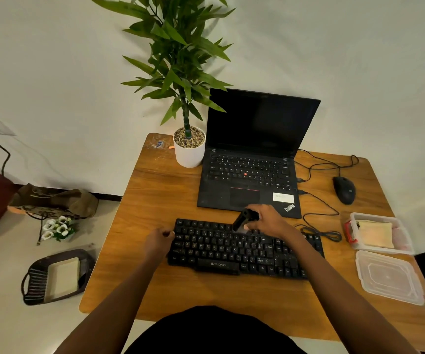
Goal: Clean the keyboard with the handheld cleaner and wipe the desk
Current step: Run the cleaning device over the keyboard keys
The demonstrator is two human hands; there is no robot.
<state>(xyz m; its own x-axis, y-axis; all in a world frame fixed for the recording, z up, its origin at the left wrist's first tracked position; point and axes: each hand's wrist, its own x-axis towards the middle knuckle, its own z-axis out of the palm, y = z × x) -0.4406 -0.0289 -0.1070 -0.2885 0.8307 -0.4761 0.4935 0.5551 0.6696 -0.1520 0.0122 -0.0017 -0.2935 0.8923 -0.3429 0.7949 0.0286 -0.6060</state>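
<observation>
Black keyboard (244, 247) lies on the wooden desk (155, 200) before me. My left hand (158, 242) grips its left edge. My right hand (267, 218) is closed around the black handheld cleaner (242, 221), its nozzle touching the top key rows.

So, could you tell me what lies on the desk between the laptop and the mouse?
In the head view, only thin black cables cross the bare wood between the laptop and the mouse; they plug into the laptop's right edge.

free: desk (155, 200) left of keyboard (221, 249) | blocked: laptop (249, 180) behind
</observation>
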